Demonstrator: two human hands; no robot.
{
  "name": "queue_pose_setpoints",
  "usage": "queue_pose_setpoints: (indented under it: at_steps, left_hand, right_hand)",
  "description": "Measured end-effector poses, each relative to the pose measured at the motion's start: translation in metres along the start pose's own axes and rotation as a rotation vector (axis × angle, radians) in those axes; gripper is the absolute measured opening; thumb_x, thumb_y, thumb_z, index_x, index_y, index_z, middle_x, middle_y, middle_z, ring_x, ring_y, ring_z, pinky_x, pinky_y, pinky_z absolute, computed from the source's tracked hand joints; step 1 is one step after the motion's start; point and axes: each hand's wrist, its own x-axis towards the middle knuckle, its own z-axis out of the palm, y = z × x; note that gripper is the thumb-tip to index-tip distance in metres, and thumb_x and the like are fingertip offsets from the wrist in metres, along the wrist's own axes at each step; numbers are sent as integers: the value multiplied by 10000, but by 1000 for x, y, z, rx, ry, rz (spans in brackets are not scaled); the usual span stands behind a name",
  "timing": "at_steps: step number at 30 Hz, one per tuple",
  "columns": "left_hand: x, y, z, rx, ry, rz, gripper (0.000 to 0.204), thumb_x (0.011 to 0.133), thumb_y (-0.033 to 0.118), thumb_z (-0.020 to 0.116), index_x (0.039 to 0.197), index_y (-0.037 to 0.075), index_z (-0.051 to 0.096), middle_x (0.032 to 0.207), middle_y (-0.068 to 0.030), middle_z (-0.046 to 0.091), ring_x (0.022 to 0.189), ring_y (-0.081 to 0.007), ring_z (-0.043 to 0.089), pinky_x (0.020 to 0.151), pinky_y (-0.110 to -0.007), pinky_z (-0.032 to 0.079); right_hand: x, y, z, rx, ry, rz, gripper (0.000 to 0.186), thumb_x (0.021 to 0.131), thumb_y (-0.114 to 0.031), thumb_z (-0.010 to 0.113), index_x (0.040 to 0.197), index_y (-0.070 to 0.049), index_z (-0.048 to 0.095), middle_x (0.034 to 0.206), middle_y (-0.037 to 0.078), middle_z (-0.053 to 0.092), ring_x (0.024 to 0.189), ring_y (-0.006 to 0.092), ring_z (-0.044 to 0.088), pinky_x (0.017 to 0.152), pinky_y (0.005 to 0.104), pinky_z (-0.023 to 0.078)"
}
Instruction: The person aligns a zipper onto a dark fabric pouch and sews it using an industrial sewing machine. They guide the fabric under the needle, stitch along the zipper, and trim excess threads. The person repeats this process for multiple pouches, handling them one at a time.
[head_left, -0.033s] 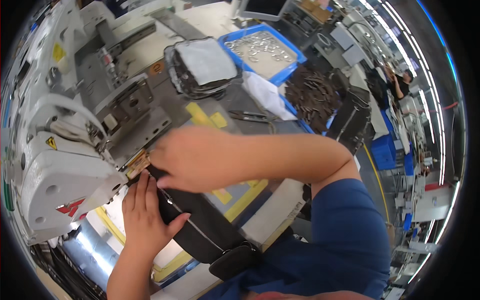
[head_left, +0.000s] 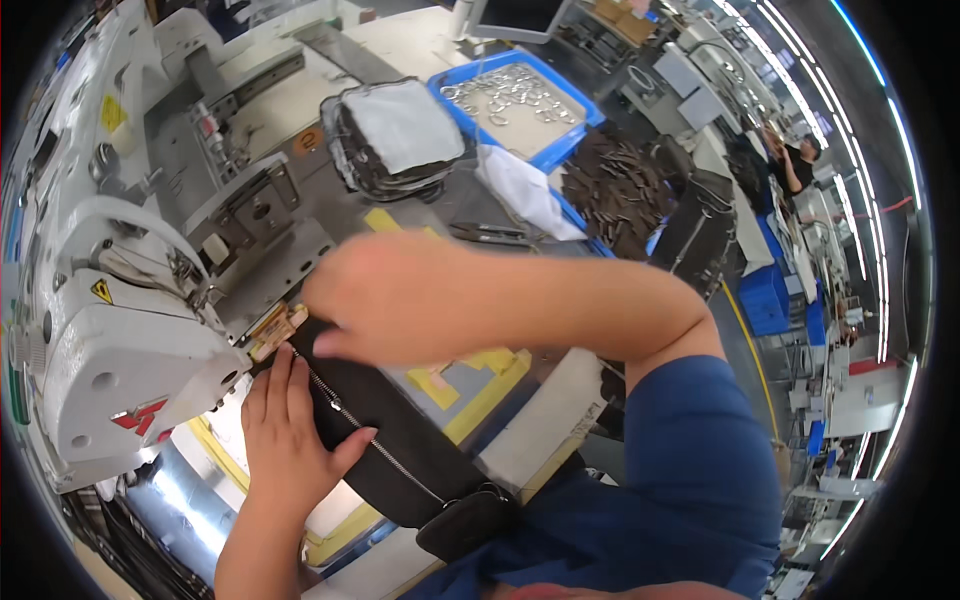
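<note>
My left hand (head_left: 290, 435) lies with straight fingers and thumb apart on a black fabric strip (head_left: 425, 440) with a silver zipper (head_left: 392, 460). Its fingertips touch the strip's upper end, beside a small tan-and-pink piece (head_left: 275, 332) near the white sewing machine head (head_left: 130, 370). Over that end is my right hand (head_left: 380, 300), blurred by motion; its fingertips are hidden, so I cannot tell what it holds. A black flap or pouch (head_left: 465, 525) is at the strip's lower end, against my body.
Stacked pieces (head_left: 395, 135) lie behind, beside a blue tray of metal parts (head_left: 560, 150), a pile of brown pieces (head_left: 615, 185), a white cloth (head_left: 525, 195) and dark tools (head_left: 490, 232). Black zippered items (head_left: 700, 230) sit at the right; a co-worker (head_left: 795, 165) is farther back.
My right hand has moved slightly up, away from my left thumb, and is blurred. My left hand and the black strip are nearly unchanged.
</note>
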Motion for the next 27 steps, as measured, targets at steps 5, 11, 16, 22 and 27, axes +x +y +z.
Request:
queue_pose_setpoints:
  at_steps: [5,11,16,22,27]
  left_hand:
    - [6,6,-3,-64,-31,-28,1001,686,436,918,1442,-78,510,1546,-280,503,1391,-501,467,1190,-548,358]
    - [7,3,-1,-76,-9,2,962,725,456,906,1441,-66,532,1546,-274,511,1388,-468,473,1192,-535,341]
    - [5,3,-1,-69,3,2,966,731,477,901,1446,-61,537,1546,-270,513,1373,-458,488,1179,-528,356]
    - [3,0,-4,-40,62,78,903,786,521,846,1417,-71,587,1494,-248,572,1313,-411,562,1113,-499,434]
    - [-5,-1,-7,17,82,160,759,825,482,821,1325,-67,666,1366,-214,666,1284,-375,609,1104,-494,464]
  right_hand:
    - [-62,82,-68,-242,186,445,266,967,-277,716,926,-14,731,876,190,733,875,372,717,797,472,556]
    - [-181,225,-85,-175,94,986,270,812,-282,864,936,-53,788,931,183,781,929,320,757,855,428,580]
    - [-210,259,-61,-118,281,1042,290,717,-105,922,955,-27,775,909,154,780,878,271,751,821,392,578]
    - [-127,172,-71,-75,340,792,153,823,-55,822,962,-30,763,831,84,751,746,182,691,724,326,550]
    - [-18,35,-5,295,332,226,81,885,-58,757,943,-30,708,781,87,713,716,169,690,675,329,551]
